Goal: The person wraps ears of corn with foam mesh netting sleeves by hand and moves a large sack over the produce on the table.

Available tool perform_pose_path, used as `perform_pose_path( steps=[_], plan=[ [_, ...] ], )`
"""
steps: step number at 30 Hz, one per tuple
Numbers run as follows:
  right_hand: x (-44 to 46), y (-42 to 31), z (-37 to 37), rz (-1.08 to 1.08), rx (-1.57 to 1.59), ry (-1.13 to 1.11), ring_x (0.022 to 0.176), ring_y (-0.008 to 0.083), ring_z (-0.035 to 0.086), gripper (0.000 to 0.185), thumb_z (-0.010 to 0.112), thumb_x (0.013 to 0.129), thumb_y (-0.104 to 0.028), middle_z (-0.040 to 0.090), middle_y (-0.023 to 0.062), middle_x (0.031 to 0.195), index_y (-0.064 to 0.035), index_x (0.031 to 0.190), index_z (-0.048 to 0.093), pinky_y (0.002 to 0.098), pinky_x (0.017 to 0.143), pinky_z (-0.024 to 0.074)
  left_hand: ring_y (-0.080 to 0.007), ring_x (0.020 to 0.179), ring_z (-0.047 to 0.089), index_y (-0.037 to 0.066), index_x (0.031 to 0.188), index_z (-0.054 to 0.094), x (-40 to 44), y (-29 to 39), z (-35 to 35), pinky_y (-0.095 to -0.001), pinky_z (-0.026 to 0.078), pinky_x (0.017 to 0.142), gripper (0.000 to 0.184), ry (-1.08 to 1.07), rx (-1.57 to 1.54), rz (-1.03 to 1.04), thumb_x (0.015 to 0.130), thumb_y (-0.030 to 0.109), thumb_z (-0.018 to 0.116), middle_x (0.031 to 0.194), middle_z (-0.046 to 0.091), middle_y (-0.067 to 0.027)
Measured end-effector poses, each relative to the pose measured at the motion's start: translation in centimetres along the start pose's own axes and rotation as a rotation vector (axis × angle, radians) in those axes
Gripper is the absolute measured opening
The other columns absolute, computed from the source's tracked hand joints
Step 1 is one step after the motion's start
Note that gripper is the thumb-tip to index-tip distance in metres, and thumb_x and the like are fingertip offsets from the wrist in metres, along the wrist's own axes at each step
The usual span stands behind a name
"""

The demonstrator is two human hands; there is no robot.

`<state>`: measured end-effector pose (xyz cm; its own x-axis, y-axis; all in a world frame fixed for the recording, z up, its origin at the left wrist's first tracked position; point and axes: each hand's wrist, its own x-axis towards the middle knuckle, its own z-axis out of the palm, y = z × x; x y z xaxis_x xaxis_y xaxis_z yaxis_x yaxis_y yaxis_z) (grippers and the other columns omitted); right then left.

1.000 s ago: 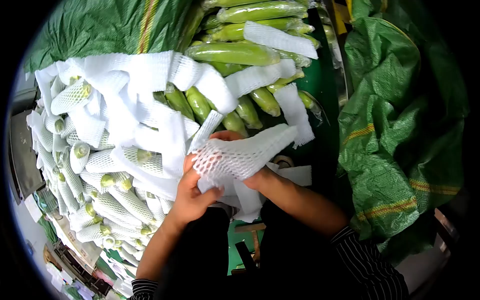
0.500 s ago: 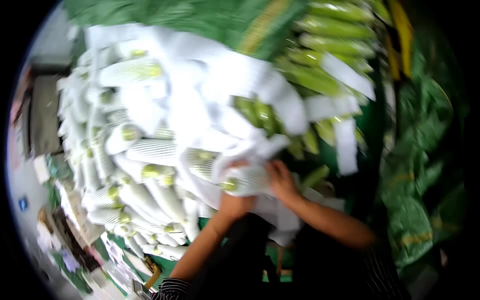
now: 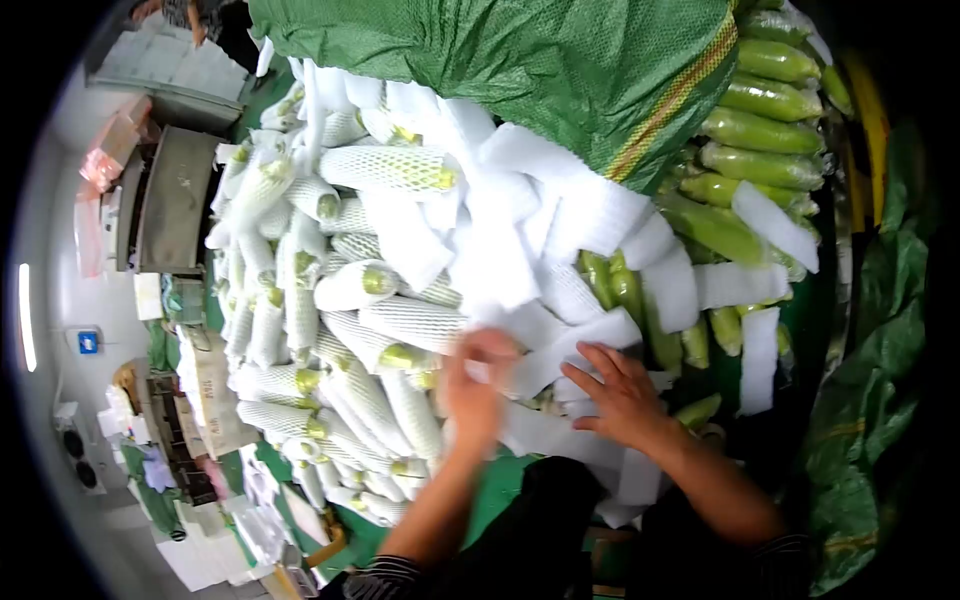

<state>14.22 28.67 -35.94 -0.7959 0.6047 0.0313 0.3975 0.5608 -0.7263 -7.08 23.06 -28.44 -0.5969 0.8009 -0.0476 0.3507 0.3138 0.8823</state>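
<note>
The right hand (image 3: 622,402) has its grip spread over loose white foam sleeves (image 3: 560,362); the left hand (image 3: 478,390) is blurred, so I cannot tell whether its grip pinches anything; beside it lie netted green vegetables (image 3: 408,325), heaped; farther off, film-wrapped vegetables (image 3: 760,165) lie stacked next to a green sack (image 3: 500,50).

Far left, we note a lit tube (image 3: 27,318), small blue box (image 3: 88,342) on pale wall (image 3: 62,295), pinkish plastic (image 3: 100,165) near a grey panel (image 3: 180,205).
</note>
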Motion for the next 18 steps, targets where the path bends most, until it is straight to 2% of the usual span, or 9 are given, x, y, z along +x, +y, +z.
perform_pose_path(
  steps=[2,5,6,9,13,15,16,17,18],
  plan=[
    [-0.4,0.1,2.2,0.012,-0.156,-0.070,0.124,0.0273,0.046,0.072,0.083,0.071,-0.032,0.050,0.0059,0.138,-0.0206,0.137,0.056,0.0470,0.094,0.0421,-0.0323,0.107,0.059,0.007,0.123,0.060,-3.0,-1.8,4.9,-0.0433,0.046,0.092,0.053,-0.209,0.282,0.428,0.074,0.011,0.079,0.121,0.061,-0.0146],
    [0.0,2.7,4.2,-0.083,-0.182,0.198,0.121,0.0270,0.047,0.063,0.081,0.073,-0.029,0.052,0.0060,0.134,-0.0195,0.131,0.060,0.0482,0.097,0.0400,-0.0387,0.118,0.053,0.009,0.127,0.057,-4.4,-0.5,5.6,-0.0453,0.043,0.101,0.060,-0.367,0.434,0.439,0.072,0.008,0.081,0.129,0.054,-0.0183],
    [1.4,2.3,2.3,-0.172,-0.314,0.348,0.121,0.0255,0.048,0.041,0.075,0.079,-0.027,0.054,0.0065,0.130,-0.0180,0.118,0.068,0.0485,0.096,0.0405,-0.0386,0.118,0.053,0.008,0.127,0.057,-4.0,-0.6,5.3,-0.0452,0.043,0.101,0.059,-0.331,0.420,0.484,0.072,0.008,0.081,0.129,0.054,-0.0187],
    [5.8,1.9,-2.4,-0.097,-0.456,0.275,0.118,0.0260,0.051,0.034,0.072,0.080,-0.024,0.058,0.0061,0.125,-0.0179,0.114,0.070,0.0500,0.095,0.0407,-0.0401,0.122,0.050,0.006,0.134,0.053,-3.7,-1.0,5.1,-0.0472,0.043,0.103,0.062,-0.253,0.376,0.388,0.077,0.012,0.078,0.137,0.049,-0.0214],
    [3.6,3.7,-2.0,-0.078,-0.255,0.176,0.092,0.0273,0.060,0.029,0.076,0.078,-0.016,0.059,0.0074,0.102,-0.0115,0.102,0.062,0.0412,0.075,0.0496,-0.0434,0.127,0.044,0.011,0.148,0.043,-2.7,-1.4,5.4,-0.0488,0.039,0.107,0.084,-0.320,0.503,0.321,0.075,0.020,0.084,0.142,0.042,-0.0240],
    [1.0,3.1,-2.2,0.095,0.142,0.251,0.084,0.0226,0.058,0.020,0.074,0.081,-0.013,0.055,0.0072,0.095,-0.0102,0.089,0.055,0.0347,0.064,0.0477,-0.0426,0.131,0.041,0.013,0.148,0.044,-2.5,-1.3,5.2,-0.0497,0.036,0.109,0.084,-0.311,0.567,0.402,0.076,0.027,0.084,0.144,0.040,-0.0247],
    [-0.9,2.8,-3.3,0.198,0.434,0.099,0.083,0.0202,0.057,0.020,0.072,0.082,-0.012,0.055,0.0063,0.096,-0.0101,0.089,0.054,0.0336,0.066,0.0472,-0.0427,0.134,0.038,0.015,0.147,0.046,-2.3,-1.5,5.1,-0.0495,0.032,0.111,0.083,-0.235,0.498,0.379,0.076,0.030,0.085,0.147,0.039,-0.0242],
    [-2.5,2.2,-4.7,0.293,0.719,-0.064,0.083,0.0177,0.056,0.019,0.071,0.083,-0.012,0.054,0.0054,0.096,-0.0100,0.089,0.053,0.0325,0.067,0.0468,-0.0320,0.130,0.046,0.014,0.147,0.045,-2.2,-1.0,4.8,-0.0434,0.040,0.105,0.075,-0.223,0.464,0.330,0.082,0.023,0.082,0.141,0.044,-0.0166],
    [-3.4,1.3,-6.5,0.166,0.749,-0.113,0.082,0.0165,0.055,0.019,0.070,0.083,-0.011,0.053,0.0049,0.095,-0.0097,0.091,0.052,0.0318,0.068,0.0467,-0.0247,0.123,0.050,0.013,0.147,0.045,-2.0,-1.4,4.5,-0.0388,0.044,0.099,0.071,-0.369,0.162,0.136,0.085,0.018,0.078,0.136,0.046,-0.0120]
  ],
)
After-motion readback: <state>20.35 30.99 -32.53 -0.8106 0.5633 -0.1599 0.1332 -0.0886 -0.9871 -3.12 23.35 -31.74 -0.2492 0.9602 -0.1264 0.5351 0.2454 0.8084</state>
